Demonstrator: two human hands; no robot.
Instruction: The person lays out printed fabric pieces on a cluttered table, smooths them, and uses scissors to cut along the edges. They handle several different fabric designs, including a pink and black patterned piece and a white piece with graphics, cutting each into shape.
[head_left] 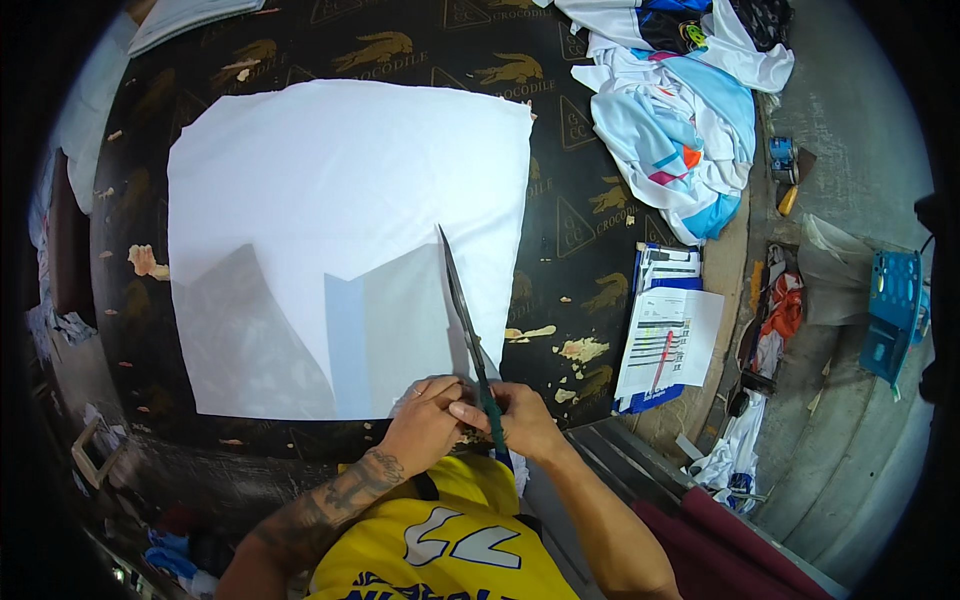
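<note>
A large white cloth (340, 170) lies flat on a dark table. Grey and pale blue areas darken its near half; whether they are shadows or pieces of material I cannot tell. Long-bladed scissors with green handles (496, 430) are in my right hand (522, 422), which is closed round them. Their blades point away from me over the cloth's near right part. Against the right hand, at the cloth's near edge, is my left hand (428, 418) with its fingers curled. What those fingers hold, if anything, is hidden.
The black table (560, 290) has gold prints and worn patches. A heap of white and light blue garments (680, 130) lies at the far right. Nearer are a clipboard with papers (665, 340) and a red pen (663, 360). A blue plastic basket (890, 315) stands farther right.
</note>
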